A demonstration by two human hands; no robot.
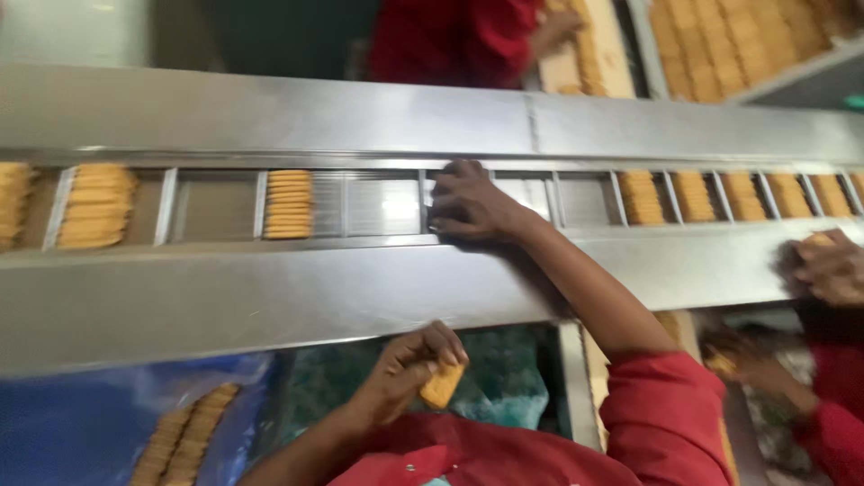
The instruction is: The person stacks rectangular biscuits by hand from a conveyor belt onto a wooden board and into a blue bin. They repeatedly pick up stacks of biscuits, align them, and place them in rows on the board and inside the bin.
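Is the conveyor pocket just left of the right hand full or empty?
Empty: the pocket left of the right hand shows bare metal, no biscuits.

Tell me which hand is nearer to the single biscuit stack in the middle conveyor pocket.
Right. The right hand reaches into the conveyor beside the biscuit stack; the left hand holds a biscuit below.

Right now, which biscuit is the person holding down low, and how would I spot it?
Find the long steel conveyor crossing the picture. Just below its near edge, the left hand pinches one golden biscuit by its end. It is single and held in the air, unlike the stacked biscuits sitting in the conveyor's pockets.
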